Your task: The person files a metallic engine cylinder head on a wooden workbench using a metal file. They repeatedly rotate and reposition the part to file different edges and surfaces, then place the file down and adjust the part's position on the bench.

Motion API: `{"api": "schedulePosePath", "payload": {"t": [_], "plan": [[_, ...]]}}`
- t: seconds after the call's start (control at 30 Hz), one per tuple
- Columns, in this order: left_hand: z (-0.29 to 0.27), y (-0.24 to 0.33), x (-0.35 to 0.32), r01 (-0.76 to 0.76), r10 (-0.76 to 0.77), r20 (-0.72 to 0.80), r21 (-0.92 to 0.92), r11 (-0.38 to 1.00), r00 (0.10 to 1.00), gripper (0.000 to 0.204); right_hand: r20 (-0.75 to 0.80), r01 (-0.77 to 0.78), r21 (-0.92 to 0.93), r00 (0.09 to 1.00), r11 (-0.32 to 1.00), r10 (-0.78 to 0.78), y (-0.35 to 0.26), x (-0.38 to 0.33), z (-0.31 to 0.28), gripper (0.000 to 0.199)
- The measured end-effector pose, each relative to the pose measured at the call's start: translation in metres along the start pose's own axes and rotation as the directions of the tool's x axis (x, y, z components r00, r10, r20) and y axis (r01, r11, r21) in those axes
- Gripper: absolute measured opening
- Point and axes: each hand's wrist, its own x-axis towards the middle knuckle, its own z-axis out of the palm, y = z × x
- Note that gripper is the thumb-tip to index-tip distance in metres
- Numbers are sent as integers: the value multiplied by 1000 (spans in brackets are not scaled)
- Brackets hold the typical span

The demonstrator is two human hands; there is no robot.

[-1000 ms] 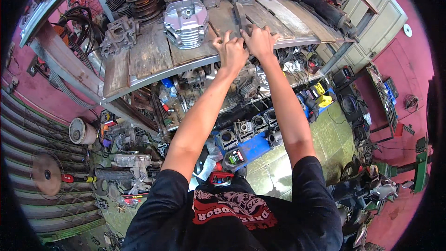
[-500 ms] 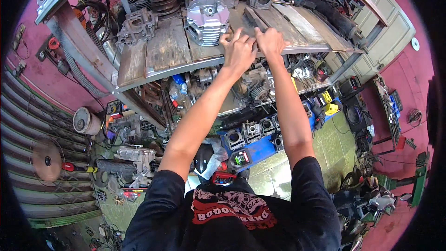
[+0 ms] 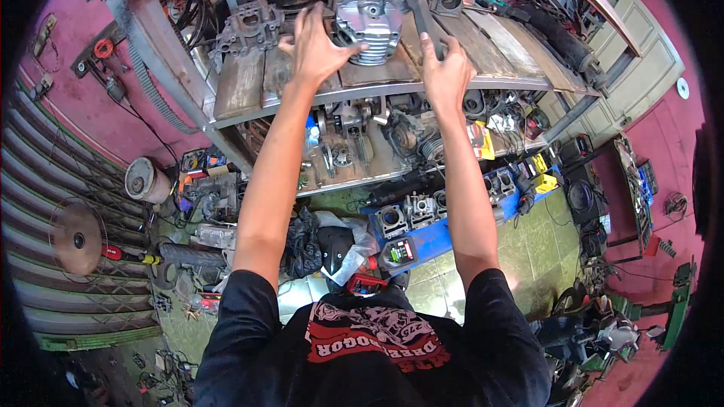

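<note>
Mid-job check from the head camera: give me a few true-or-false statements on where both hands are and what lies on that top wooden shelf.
1. The left hand touches the silver finned metal engine cylinder on the top wooden shelf. True.
2. The right hand hangs empty beside the body. False: it is raised to the shelf, on a long dark flat metal bar.
3. The cylinder sits on the floor. False: it sits on the top shelf.
4. A blue tray of engine parts lies below the shelves. True.

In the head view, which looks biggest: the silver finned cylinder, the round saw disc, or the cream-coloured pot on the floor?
1. Round saw disc
2. Silver finned cylinder, about alike; nearness makes that unsure
3. Cream-coloured pot, smallest
</note>
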Motion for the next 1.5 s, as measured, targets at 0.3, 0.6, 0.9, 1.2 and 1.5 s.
{"api": "schedulePosePath", "payload": {"t": [0.3,0.6,0.9,1.2,1.5], "plan": [[27,-15,-2,-75,88,170,-83,994,981,120,32,493,-336,857,802,-514,-55,-21,12,46],[43,-33,-5,-93,103,80,-117,989,991,107,240,553,-461,831,695,-502,-83,-36,18,49],[30,-27,-8,-129,142,73,-156,979,987,111,81,537,-344,834,770,-545,-76,-80,-10,48],[42,-34,-4,-117,129,60,-168,979,990,111,170,539,-397,838,743,-518,-84,-50,10,46],[39,-29,-6,-79,97,96,-174,982,991,112,84,531,-311,841,788,-534,-82,-52,-5,44]]}}
